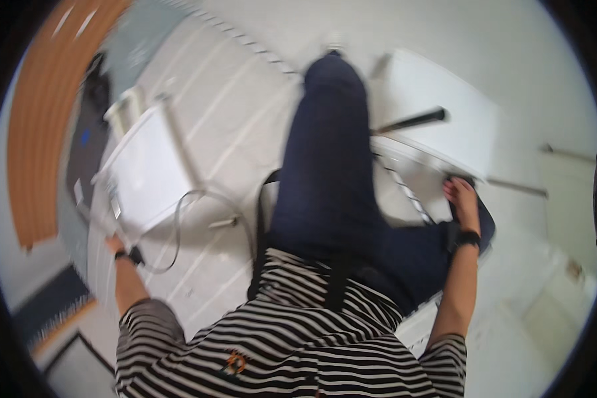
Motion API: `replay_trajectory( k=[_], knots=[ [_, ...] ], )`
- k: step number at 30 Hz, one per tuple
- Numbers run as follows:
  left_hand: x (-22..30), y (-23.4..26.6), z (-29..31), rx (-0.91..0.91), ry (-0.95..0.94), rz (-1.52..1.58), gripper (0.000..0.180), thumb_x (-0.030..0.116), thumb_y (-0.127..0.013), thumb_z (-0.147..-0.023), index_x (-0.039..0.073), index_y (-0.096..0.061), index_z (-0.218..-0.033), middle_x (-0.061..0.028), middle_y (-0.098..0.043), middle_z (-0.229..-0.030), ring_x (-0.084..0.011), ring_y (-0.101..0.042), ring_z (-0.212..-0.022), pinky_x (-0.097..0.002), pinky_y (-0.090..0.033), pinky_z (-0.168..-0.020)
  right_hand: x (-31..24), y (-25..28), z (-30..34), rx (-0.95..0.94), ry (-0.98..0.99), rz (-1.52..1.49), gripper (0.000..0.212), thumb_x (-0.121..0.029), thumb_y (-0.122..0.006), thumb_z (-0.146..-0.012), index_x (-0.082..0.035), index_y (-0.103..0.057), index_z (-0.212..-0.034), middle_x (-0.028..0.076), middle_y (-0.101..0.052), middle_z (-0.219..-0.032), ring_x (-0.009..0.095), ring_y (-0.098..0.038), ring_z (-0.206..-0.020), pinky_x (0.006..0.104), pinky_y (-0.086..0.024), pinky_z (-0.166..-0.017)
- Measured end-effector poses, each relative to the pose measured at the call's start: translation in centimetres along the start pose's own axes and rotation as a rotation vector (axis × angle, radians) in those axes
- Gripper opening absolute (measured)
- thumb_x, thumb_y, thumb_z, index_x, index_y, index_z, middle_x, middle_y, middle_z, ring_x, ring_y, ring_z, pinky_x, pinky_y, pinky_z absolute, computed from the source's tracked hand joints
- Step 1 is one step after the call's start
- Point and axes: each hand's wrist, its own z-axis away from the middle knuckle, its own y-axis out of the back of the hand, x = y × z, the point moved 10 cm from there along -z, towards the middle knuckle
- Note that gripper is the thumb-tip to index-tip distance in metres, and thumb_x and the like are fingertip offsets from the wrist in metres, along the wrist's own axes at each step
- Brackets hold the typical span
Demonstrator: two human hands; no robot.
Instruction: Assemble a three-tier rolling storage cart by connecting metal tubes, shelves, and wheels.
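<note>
My left hand (115, 244), with a dark band at the wrist, reaches out at the left beside a white flat-faced, box-like object (154, 169). Its fingers are small and blurred, and a greyish strip (89, 215) lies just beyond them; a grip cannot be made out. A thin pale cable (178, 222) loops between this hand and the box-like object. My right hand (464, 199), also banded at the wrist, rests at my bent right knee (485, 229). Its fingers are loosely bent and somewhat apart, with nothing visible in them.
Right of my outstretched leg stands a white box (438, 99), with a black-gripped handle (414, 121) across it. A black-and-white striped cord (255, 50) runs behind. Brown slatted wood (43, 126), a dark bag-like item (86, 146) and a dark board (53, 308) lie far left.
</note>
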Motion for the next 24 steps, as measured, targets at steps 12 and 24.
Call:
replay_trajectory(
  k=[12,24],
  knots=[
    [8.3,3.8,3.2,-0.102,0.209,0.386,0.041,0.024,-0.056,-0.079,-0.012,-0.053,-0.096,-0.0324,-0.059,-0.096,-0.0457,-0.059,-0.090,-0.0506,-0.047,-0.077,-2.1,-1.2,2.8,0.099,-0.047,0.057,0.022,-0.018,-0.054,-0.090,-0.002,-0.054,-0.105,0.007,-0.061,-0.085,0.016,-0.060,-0.075,0.0292,-0.051,-0.068],
    [8.9,13.8,6.8,0.216,0.114,0.388,0.030,0.010,-0.054,-0.076,-0.009,-0.053,-0.099,-0.0286,-0.058,-0.094,-0.0460,-0.056,-0.088,-0.0491,-0.046,-0.078,-3.2,-2.8,2.9,-0.026,0.004,0.068,0.025,-0.018,-0.056,-0.089,0.000,-0.055,-0.107,0.010,-0.063,-0.089,0.017,-0.062,-0.077,0.0286,-0.052,-0.068]
  ],
)
